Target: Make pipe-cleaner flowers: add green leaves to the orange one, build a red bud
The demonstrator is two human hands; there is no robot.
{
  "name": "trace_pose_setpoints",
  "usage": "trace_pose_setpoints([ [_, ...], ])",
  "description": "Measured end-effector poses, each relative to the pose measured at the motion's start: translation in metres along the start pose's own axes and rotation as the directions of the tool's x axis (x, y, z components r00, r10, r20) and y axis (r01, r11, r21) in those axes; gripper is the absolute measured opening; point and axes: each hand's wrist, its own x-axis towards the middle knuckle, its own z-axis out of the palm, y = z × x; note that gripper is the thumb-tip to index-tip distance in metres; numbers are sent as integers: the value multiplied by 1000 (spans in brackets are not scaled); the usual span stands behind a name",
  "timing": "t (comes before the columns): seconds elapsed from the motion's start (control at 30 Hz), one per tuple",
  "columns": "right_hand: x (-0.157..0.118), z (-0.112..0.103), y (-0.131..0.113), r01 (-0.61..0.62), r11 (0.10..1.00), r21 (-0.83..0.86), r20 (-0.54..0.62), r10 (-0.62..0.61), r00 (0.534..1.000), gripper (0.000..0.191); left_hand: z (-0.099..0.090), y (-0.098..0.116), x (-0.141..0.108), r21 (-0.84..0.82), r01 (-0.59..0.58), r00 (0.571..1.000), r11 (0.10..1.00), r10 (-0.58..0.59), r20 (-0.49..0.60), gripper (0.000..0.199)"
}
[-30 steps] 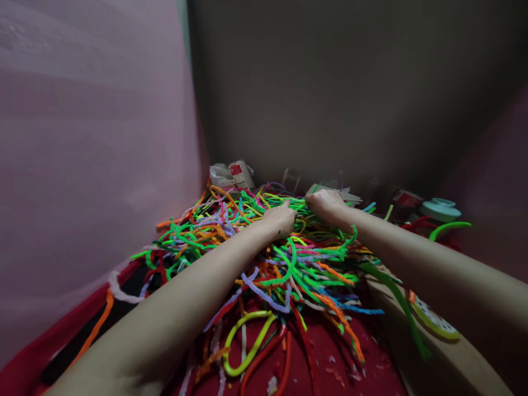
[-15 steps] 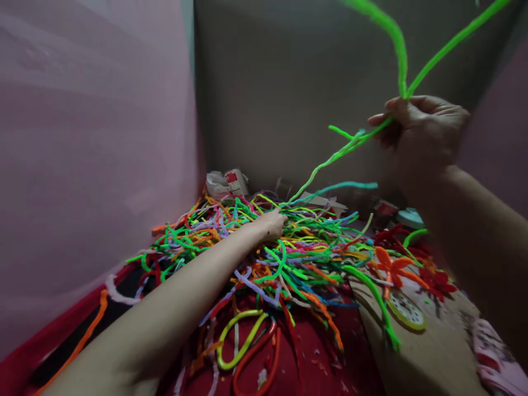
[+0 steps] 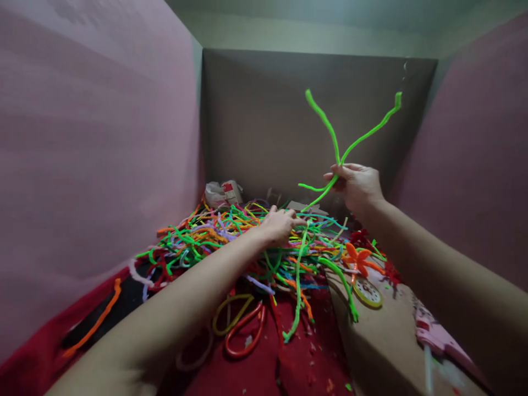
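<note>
The thumb and fingertips of the right hand (image 3: 361, 186) pinch the bright green fuzzy stems (image 3: 373, 129) near their middle, and the grip itself covers the place where they meet, so whether they are twisted together or merely crossed cannot be told. Two lengths spread upward from the pinch in a V, the one on the right reaching farther out; below the fingers two shorter ends slant down to the left, the lower one ending close above the heap. The palm and the curled lower fingers are hard to make out. The left hand (image 3: 280, 224) is low over the heap of fuzzy stems (image 3: 239, 217), back upward, with the index finger stretched to the right; a paler green stem (image 3: 299, 291) begins at that fingertip and trails down toward the wearer, but whether the fingers grip it or only touch it is unclear, since their undersides are hidden. The right forearm comes in from the right edge and rises to a hand raised above the heap; the left forearm slants up from the bottom left, hiding part of the heap, and both are cut off by the frame. To the right, below the raised hand, lie an orange flower (image 3: 358, 260) and, just beside it, a white disc with a yellow rim (image 3: 368, 293), on a tan board (image 3: 363, 341). A pink tool (image 3: 441, 335) is partly lost in shadow near the right forearm. Nearer the wearer, a red loop (image 3: 245, 333) rests on the red cloth (image 3: 231, 379).
</note>
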Motion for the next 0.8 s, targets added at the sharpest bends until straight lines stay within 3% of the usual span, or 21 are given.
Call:
trace_pose_setpoints([
  [0.1,-18,-6,-3,-167,984,61,76,163,984,5,3,16,-2,92,-131,990,987,126,58,35],
  [0.17,-31,-12,-2,-238,968,80,107,230,967,5,2,20,-3,113,-123,992,986,118,50,20],
  [0.3,-53,-26,3,-363,923,131,161,341,926,6,-18,3,-5,148,96,989,984,-78,-126,27],
  [0.4,-69,-34,7,-451,876,172,227,410,883,9,-43,-23,-6,123,347,916,930,-308,-258,32],
  [0.53,-95,-40,14,-556,803,214,303,487,819,9,-62,-36,-10,24,500,836,866,-476,-274,23],
  [0.6,-108,-42,19,-597,768,232,334,514,790,9,-61,-23,-14,-54,486,838,872,-482,-256,28],
  [0.73,-131,-46,31,-651,705,282,381,540,750,9,-40,31,-28,-324,278,939,905,-326,-107,27],
  [0.77,-136,-47,34,-658,693,295,393,540,744,8,-33,46,-32,-604,182,959,776,-275,-65,26],
  [0.8,-140,-48,37,-665,680,307,408,537,738,7,-26,59,-36,-799,144,967,584,-253,-11,23],
])
